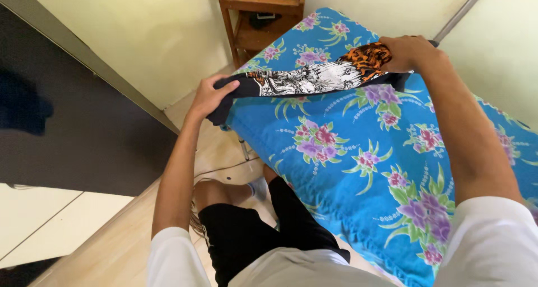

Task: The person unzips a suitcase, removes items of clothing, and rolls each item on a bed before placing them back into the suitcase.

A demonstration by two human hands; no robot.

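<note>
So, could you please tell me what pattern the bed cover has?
The bed cover is bright blue with purple and pink flowers and green leaves; the head view shows it.

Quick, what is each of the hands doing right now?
Left hand: closed, gripping one end of the folded printed garment.
Right hand: closed, gripping the garment's other end, above the blue floral bedcover.

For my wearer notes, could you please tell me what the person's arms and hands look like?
Both arms are bare from short white sleeves down. The left hand and right hand wear no gloves; no rings, watch or bracelet are visible.
</note>
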